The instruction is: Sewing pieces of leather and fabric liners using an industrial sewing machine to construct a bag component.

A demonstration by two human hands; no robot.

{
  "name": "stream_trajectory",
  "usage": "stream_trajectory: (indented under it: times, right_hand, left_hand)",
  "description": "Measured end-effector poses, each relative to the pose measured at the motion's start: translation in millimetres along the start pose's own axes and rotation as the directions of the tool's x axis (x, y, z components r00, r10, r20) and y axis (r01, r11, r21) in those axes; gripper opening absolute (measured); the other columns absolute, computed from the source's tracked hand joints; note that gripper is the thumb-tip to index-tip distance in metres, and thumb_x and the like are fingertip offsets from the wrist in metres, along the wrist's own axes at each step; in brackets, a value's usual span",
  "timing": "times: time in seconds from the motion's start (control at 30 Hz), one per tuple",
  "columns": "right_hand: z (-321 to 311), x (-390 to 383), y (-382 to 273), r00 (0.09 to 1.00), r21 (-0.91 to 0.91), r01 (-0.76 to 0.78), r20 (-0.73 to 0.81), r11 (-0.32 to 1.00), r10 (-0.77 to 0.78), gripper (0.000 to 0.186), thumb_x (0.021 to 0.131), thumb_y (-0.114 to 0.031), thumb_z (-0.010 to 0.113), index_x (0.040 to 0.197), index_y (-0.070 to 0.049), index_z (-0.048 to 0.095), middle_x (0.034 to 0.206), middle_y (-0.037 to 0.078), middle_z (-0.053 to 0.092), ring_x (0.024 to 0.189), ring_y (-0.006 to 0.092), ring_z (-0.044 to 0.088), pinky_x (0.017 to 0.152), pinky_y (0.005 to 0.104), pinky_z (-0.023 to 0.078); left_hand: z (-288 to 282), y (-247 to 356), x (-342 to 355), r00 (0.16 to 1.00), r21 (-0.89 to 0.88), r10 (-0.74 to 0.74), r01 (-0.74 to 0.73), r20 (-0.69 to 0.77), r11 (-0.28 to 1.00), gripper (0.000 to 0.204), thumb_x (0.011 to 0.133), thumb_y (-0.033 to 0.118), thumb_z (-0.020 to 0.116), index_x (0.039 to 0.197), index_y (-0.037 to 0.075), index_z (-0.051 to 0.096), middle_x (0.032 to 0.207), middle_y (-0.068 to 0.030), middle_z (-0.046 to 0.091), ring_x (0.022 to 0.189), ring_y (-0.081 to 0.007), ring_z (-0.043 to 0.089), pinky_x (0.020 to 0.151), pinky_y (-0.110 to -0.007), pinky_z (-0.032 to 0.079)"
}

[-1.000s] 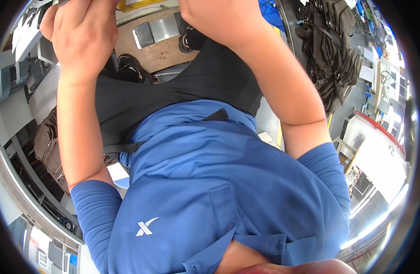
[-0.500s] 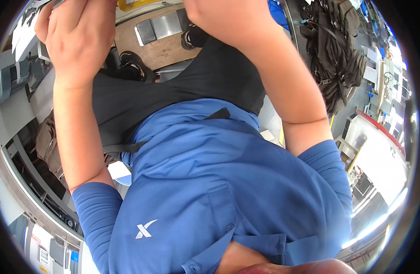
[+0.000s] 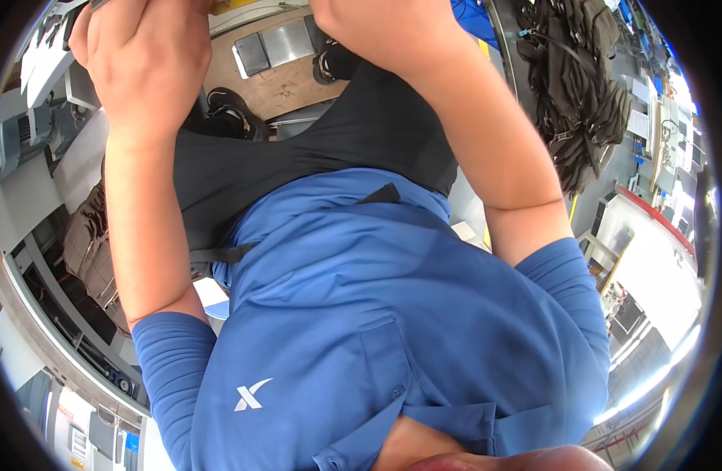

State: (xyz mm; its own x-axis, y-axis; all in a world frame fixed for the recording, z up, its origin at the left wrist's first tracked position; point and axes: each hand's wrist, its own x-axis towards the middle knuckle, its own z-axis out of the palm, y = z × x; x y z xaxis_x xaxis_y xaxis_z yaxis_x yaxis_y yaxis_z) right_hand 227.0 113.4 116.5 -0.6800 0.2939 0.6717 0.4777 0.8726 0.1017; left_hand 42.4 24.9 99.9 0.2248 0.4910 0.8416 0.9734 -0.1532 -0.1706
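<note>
My left hand (image 3: 147, 67) is at the upper left, its back showing and its fingers bent. The fingertips run past the upper edge; a small dark grey bit of something (image 3: 99, 3) shows by them, too little of it to name. My right hand (image 3: 369, 35) is at the top middle, bent at the wrist. Its fingers are cut off by the picture's edge, so whatever it touches is hidden. Both bare forearms reach up over my lap, well apart from each other.
Below my hands, my dark shoes (image 3: 231, 112) rest by a brown board (image 3: 290, 90) with metal plates (image 3: 286, 43). A heap of dark brown fabric pieces (image 3: 573, 94) lies at the right. More brown fabric (image 3: 90, 251) sits beyond my left forearm, near a grey motor (image 3: 19, 141).
My left hand and forearm have shifted a little to the right and slightly down. My right hand has barely moved.
</note>
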Motion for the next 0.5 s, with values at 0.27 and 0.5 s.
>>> stream_trajectory:
  times: [0.27, 0.5]
  right_hand:
    - [3, -5, 4, 0.994, 0.049, -0.019, 0.113, 0.999, 0.013, 0.018, 0.084, -0.015, 0.058, 0.092, -0.009, 0.074, 0.093, 0.014, 0.065, 0.092, 0.035, 0.061, 0.079, 0.0562, 0.042]
    - [11, -4, 9, 0.996, 0.204, 0.009, 0.081, 0.979, -0.026, 0.017, 0.079, -0.013, 0.061, 0.087, -0.003, 0.072, 0.095, 0.015, 0.066, 0.095, 0.0349, 0.062, 0.079, 0.0575, 0.044]
  left_hand:
    - [-7, -9, -3, 0.982, 0.019, -0.06, 0.057, 0.179, 0.998, 0.012, 0.079, 0.013, 0.082, 0.089, 0.011, 0.077, 0.11, -0.0025, 0.073, 0.089, -0.0196, 0.066, 0.072, -0.033, 0.051]
    - [-7, -10, -9, 0.985, 0.12, -0.003, -0.018, 0.171, 0.993, 0.011, 0.079, 0.014, 0.082, 0.089, 0.014, 0.078, 0.11, -0.0017, 0.073, 0.09, -0.019, 0.066, 0.079, -0.031, 0.05]
